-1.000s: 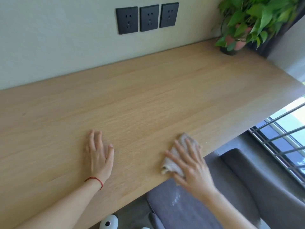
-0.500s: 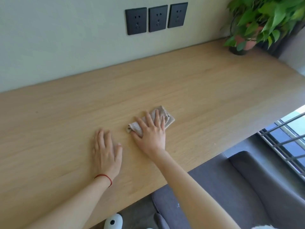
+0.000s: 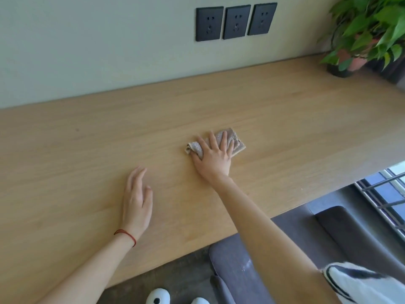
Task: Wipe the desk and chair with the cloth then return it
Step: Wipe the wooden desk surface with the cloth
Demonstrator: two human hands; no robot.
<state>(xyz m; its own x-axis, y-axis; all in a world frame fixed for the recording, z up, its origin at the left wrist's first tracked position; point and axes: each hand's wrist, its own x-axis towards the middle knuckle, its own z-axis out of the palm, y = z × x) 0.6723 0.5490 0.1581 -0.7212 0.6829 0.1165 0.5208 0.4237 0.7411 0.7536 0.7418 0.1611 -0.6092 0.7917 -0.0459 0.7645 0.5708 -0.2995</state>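
A long light wooden desk point(image 3: 285, 119) runs along the wall. On its middle lies a folded beige-grey cloth point(image 3: 235, 141). My right hand point(image 3: 213, 159) presses flat on the cloth, fingers spread over it and thumb hooked at its left edge. My left hand point(image 3: 137, 202), with a red string at the wrist, rests near the desk's front part, fingers apart and slightly lifted, holding nothing. The grey upholstered chair point(image 3: 341, 233) stands below the desk's front edge at the lower right, partly hidden by my right arm.
A potted green plant point(image 3: 368, 34) stands at the desk's far right corner. Three black wall sockets point(image 3: 235, 21) sit above the desk. A barred window point(image 3: 385, 194) is at the right. White slippers point(image 3: 157, 297) show on the dark floor.
My right hand slid the cloth from the desk's front edge inward to the desk's middle, then slightly further away. My left hand stayed in place, its fingers lifting a little.
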